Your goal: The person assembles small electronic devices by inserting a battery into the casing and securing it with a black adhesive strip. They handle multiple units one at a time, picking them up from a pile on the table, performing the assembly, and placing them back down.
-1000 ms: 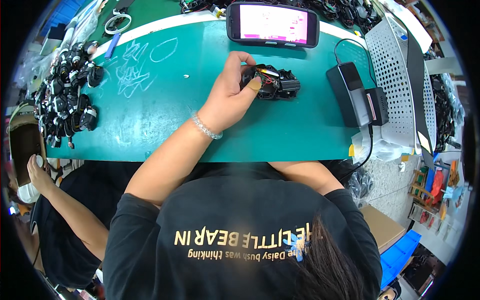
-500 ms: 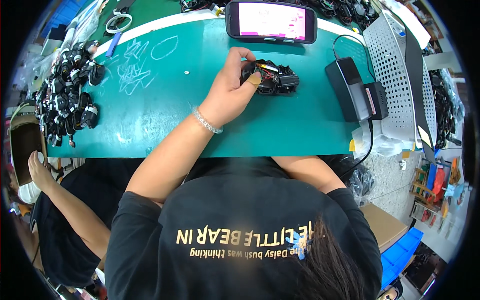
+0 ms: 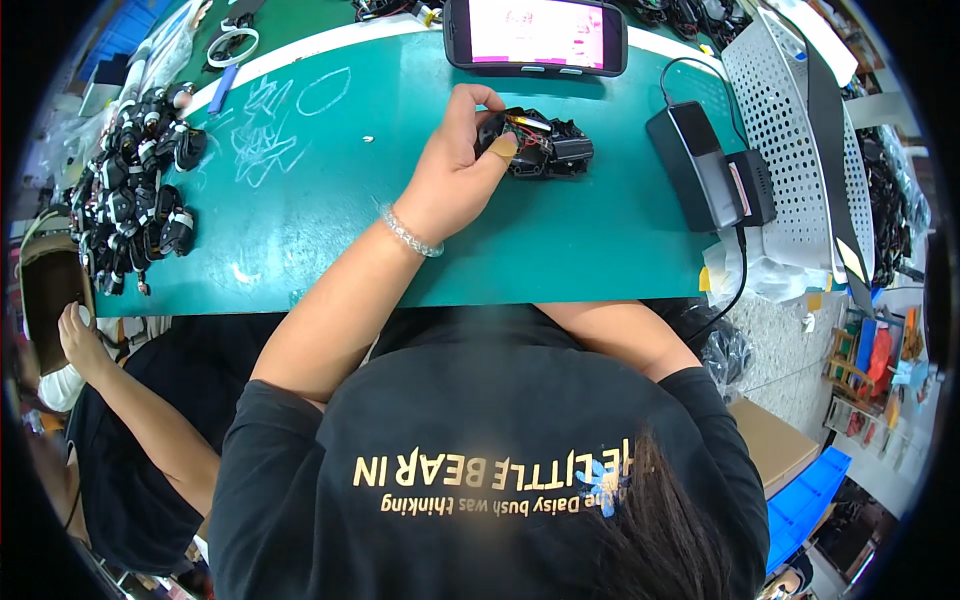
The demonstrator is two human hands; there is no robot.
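My left hand (image 3: 462,170) is closed on one end of a black plastic assembly (image 3: 565,150) on the green table (image 3: 330,230). My thumb, with a tan covering at its tip, presses on the near side and my index finger curls behind. The assembly's inside is exposed, with thin red wires and a small silver-and-yellow part between the black shells. My right forearm (image 3: 615,330) passes under the table's front edge, so my right hand is hidden.
A phone (image 3: 535,40) stands beyond the assembly. At the right are a black box-shaped device (image 3: 695,165) with cables and a white perforated basket (image 3: 790,140). Black-and-white parts (image 3: 135,190) lie heaped at the left. A co-worker's hand (image 3: 85,345) is beside a brown box (image 3: 50,290).
The view has shifted slightly, so the table, phone and assembly sit a little higher in the picture. My left hand keeps its grip on the assembly, and my right hand stays hidden.
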